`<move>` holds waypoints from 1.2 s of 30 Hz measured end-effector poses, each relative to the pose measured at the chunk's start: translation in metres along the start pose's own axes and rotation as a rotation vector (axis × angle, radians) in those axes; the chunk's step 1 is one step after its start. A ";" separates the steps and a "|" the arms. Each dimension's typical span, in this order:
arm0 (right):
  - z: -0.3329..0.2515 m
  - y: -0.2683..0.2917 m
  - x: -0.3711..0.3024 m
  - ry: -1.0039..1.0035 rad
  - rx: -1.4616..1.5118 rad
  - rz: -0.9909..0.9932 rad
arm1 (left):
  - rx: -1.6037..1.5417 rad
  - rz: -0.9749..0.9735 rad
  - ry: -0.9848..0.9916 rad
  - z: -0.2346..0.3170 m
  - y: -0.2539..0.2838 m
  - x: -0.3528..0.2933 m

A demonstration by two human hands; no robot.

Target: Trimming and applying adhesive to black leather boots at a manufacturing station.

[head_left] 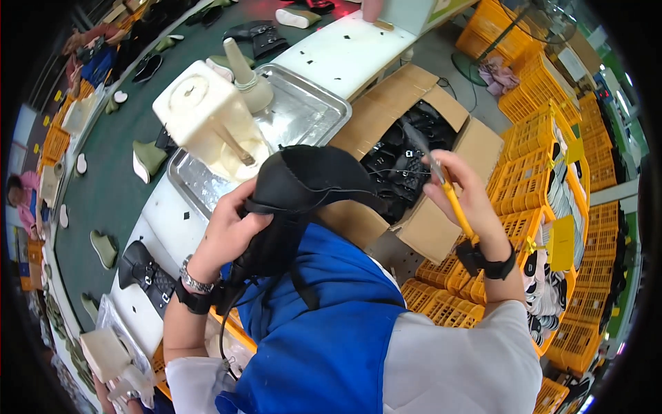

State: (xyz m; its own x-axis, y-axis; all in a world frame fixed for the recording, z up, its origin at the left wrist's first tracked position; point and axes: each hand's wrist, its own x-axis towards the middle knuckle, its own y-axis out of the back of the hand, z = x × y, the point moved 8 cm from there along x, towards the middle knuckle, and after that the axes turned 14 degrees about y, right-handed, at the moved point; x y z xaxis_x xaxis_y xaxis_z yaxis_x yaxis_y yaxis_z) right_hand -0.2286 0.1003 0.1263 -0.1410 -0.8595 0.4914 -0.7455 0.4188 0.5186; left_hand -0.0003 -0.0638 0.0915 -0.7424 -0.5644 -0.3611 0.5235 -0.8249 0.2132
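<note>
In my left hand [231, 224] is a black boot upper [314, 178], held tilted in front of my blue apron [331, 331]. Thumb and fingers close around its near side. The boot's toe points right, and its shaft hangs down beside the hand. My right hand [465, 190] grips a brush [455, 207] with a yellow handle and a dark grey head pointing up and left. Brush and boot are apart. Just past the boot, a glue-smeared white container [196, 114] stands on a metal tray [303, 103], with another brush's wooden handle leaning in its opening.
An open cardboard box [386, 100] of black boots lies beyond my hands. Yellow crates [517, 172] of shoe parts are stacked at right. At left, a green conveyor belt [110, 186] carries shoes; a black boot [148, 276] rests on the white table. A fan [538, 24] stands far right.
</note>
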 end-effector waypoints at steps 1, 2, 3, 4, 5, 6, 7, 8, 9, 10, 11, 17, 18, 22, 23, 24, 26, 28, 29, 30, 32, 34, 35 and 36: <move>-0.004 -0.002 0.001 0.021 -0.056 -0.115 | -0.024 -0.009 -0.022 -0.001 0.003 0.000; -0.007 0.001 0.002 0.025 -0.049 -0.124 | -0.036 -0.041 0.020 -0.007 0.004 0.002; -0.011 -0.004 0.002 0.034 -0.012 -0.212 | -0.041 -0.079 0.040 -0.012 0.002 0.002; -0.015 -0.010 0.001 0.034 0.029 -0.295 | -0.048 -0.073 0.063 -0.017 0.003 0.002; -0.014 -0.014 0.000 -0.010 0.053 -0.337 | -0.042 -0.080 0.063 -0.020 0.002 0.002; -0.014 -0.018 0.002 -0.010 0.053 -0.339 | -0.035 -0.088 0.062 -0.023 0.001 0.002; -0.018 -0.025 0.003 0.037 0.064 -0.359 | -0.037 -0.088 0.062 -0.024 0.000 0.003; -0.020 -0.030 0.004 0.074 0.070 -0.382 | -0.002 -0.098 0.038 -0.024 -0.002 0.002; -0.020 -0.037 0.003 0.061 0.073 -0.430 | 0.032 -0.107 0.015 -0.023 -0.004 0.002; -0.020 -0.039 0.004 0.063 0.078 -0.433 | 0.029 -0.107 0.015 -0.023 -0.004 0.002; -0.020 -0.044 0.003 0.052 0.092 -0.462 | 0.028 -0.121 0.021 -0.023 -0.006 0.001; -0.025 -0.054 0.000 0.031 0.098 -0.546 | 0.046 -0.122 -0.002 -0.020 -0.010 -0.002; -0.024 -0.054 0.000 0.020 0.061 -0.553 | 0.068 -0.115 -0.011 -0.019 -0.010 -0.002; -0.020 -0.046 0.002 -0.003 -0.024 -0.490 | 0.048 -0.128 0.008 -0.019 -0.009 -0.001; -0.022 -0.046 0.002 0.020 -0.009 -0.496 | 0.061 -0.124 -0.004 -0.018 -0.008 -0.001; -0.022 -0.047 0.001 0.013 -0.009 -0.510 | 0.074 -0.120 -0.017 -0.017 -0.008 -0.001; -0.021 -0.048 -0.001 0.003 -0.010 -0.524 | 0.080 -0.123 -0.010 -0.017 -0.008 -0.001; -0.020 -0.053 -0.005 -0.024 0.012 -0.578 | 0.090 -0.130 -0.004 -0.016 -0.009 -0.001; -0.021 -0.052 -0.005 -0.022 0.012 -0.569 | 0.098 -0.124 -0.008 -0.015 -0.009 -0.001; -0.021 -0.053 -0.006 -0.021 0.003 -0.585 | 0.105 -0.116 -0.023 -0.014 -0.009 -0.002; -0.021 -0.054 -0.007 -0.021 -0.005 -0.602 | 0.104 -0.116 -0.007 -0.014 -0.009 -0.001; -0.021 -0.054 -0.008 -0.053 0.032 -0.576 | 0.103 -0.115 0.000 -0.015 -0.009 0.000; -0.021 -0.055 -0.009 -0.045 0.035 -0.572 | 0.107 -0.112 -0.009 -0.014 -0.009 0.000; -0.022 -0.055 -0.009 -0.047 0.060 -0.552 | 0.116 -0.106 -0.018 -0.014 -0.009 0.001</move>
State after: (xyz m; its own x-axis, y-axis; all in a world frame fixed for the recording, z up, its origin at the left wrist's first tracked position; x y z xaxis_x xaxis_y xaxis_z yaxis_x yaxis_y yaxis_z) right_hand -0.1721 0.0913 0.1087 0.2531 -0.9593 0.1251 -0.7524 -0.1139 0.6487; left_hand 0.0004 -0.0567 0.0769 -0.7988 -0.4736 -0.3710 0.3908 -0.8773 0.2785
